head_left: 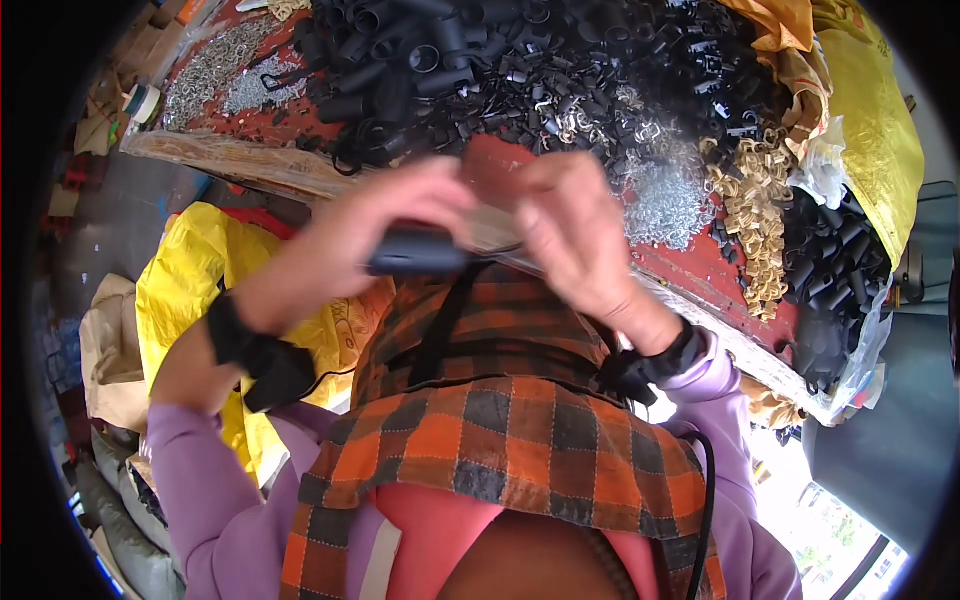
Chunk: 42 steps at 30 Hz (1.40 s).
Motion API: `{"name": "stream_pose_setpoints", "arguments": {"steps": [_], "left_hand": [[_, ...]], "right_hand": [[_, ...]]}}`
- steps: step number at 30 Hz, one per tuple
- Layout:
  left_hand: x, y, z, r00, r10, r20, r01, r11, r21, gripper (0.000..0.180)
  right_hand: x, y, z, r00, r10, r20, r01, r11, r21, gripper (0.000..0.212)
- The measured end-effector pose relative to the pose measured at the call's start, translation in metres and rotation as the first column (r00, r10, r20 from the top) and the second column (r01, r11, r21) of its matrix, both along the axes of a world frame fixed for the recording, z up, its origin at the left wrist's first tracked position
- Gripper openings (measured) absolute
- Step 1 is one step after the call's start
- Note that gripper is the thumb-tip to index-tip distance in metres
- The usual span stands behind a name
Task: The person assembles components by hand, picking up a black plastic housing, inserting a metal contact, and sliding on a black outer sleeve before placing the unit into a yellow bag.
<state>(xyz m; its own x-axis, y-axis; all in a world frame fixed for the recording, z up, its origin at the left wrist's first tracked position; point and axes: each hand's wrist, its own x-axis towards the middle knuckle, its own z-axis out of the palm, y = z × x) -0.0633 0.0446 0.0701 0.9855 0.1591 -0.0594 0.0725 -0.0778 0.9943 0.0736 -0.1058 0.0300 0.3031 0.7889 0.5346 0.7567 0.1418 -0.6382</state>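
My left hand, smeared by motion, is curled over a short black plastic tube in front of my body, near the table edge. To its right, a short gap away, my right hand has its fingers bent with thumb and fingertips close together. Whether anything small sits between those fingertips cannot be made out. Behind both hands a heap of black plastic parts covers the table, with small clips and larger tubes mixed in it.
On the red tabletop lie a pile of small silvery parts, tan clips and metal chains. More black tubes fill the right end. A yellow bag stands at left; another yellow sack hangs at right.
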Motion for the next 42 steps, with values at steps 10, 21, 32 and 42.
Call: {"name": "stream_pose_setpoints", "arguments": {"steps": [10, 21, 32, 42], "left_hand": [[-0.242, 0.136, 0.039, 0.525, 0.458, -0.718, -0.203, 0.886, 0.416, 0.036], [-0.109, 0.078, 0.025, 0.923, 0.307, -0.231, -0.073, 0.729, 0.68, 0.03], [0.05, -0.009, -0.064, 1.0, 0.005, 0.005, -0.006, 0.933, 0.361, 0.021], [0.072, -0.025, -0.067, 0.995, 0.095, 0.012, -0.093, 0.991, -0.098, 0.009]], "right_hand": [[0.043, -0.015, -0.028, 0.997, 0.046, 0.064, -0.007, 0.861, -0.508, 0.016], [0.043, 0.0, -0.046, 0.981, 0.11, 0.162, -0.016, 0.868, -0.497, 0.01], [0.041, -0.012, -0.04, 0.958, -0.055, -0.28, -0.08, 0.89, -0.449, 0.011], [0.031, -0.013, -0.044, 0.26, 0.005, -0.966, -0.157, 0.987, -0.037, 0.012]]}}
